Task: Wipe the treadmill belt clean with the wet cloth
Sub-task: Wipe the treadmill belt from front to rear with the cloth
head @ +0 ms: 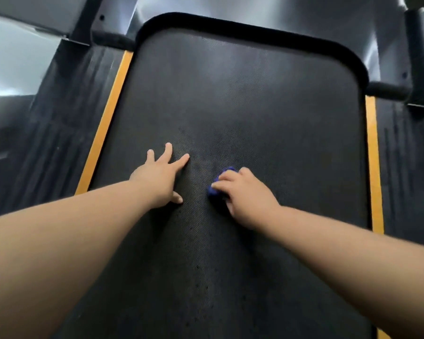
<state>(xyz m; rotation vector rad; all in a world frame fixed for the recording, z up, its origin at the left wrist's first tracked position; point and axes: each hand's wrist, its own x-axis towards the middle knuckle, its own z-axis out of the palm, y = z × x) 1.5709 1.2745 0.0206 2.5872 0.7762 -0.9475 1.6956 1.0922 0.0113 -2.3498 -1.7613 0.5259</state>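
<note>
The wide black treadmill belt (255, 106) fills most of your view. It's a finely dimpled, rubbery sheet with rounded far corners and a few dark specks down the middle. Ribbed black side rails (59, 133) flank it, each edged by a flat orange-yellow strip (108, 123). Your left hand (160, 178) lies flat on the belt, fingers straight and fanned out. Just beside it, your right hand (245, 194) is curled over a small bunched-up blue cloth (227, 170), holding it against the belt near the middle. Your fingers cover most of the cloth.
</note>
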